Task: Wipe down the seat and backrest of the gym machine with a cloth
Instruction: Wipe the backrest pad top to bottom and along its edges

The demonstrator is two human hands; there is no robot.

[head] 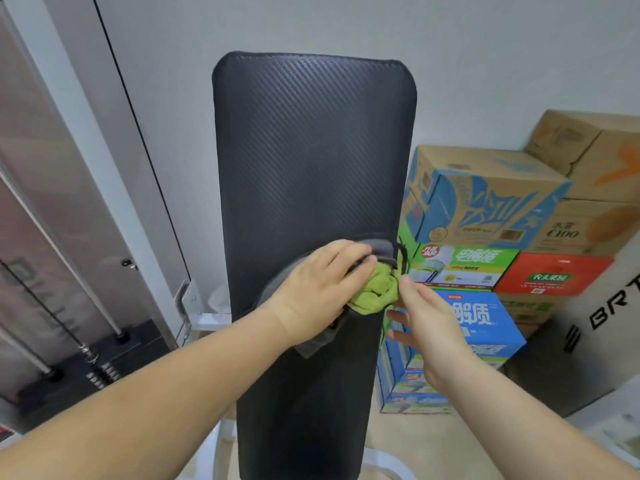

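pale wall [485, 64] fills the background, with a weight stack [104, 358] low on the left and stacked cartons [485, 202] on the right. in front stands the long black backrest [311, 150], upright and leaning slightly away; its woven-look vinyl looks firm, padded and fixed, so it should take steady pressure without shifting. the seat is out of sight.

the cloth [374, 292], grey outside and green within, lies bunched against the pad's right edge at about mid-height. it looks soft, light and limp, likely to roll up or slide on smooth vinyl, so it is best held flat under a spread palm, with loose folds tucked in.

the left hand [311, 289] lies flat on the grey part, fingers nearly straight, pressing it to the pad. the right hand [426, 327] is beside the pad's edge, fingers loose and apart, its thumb at the green fold; whether it pinches, i cannot tell.
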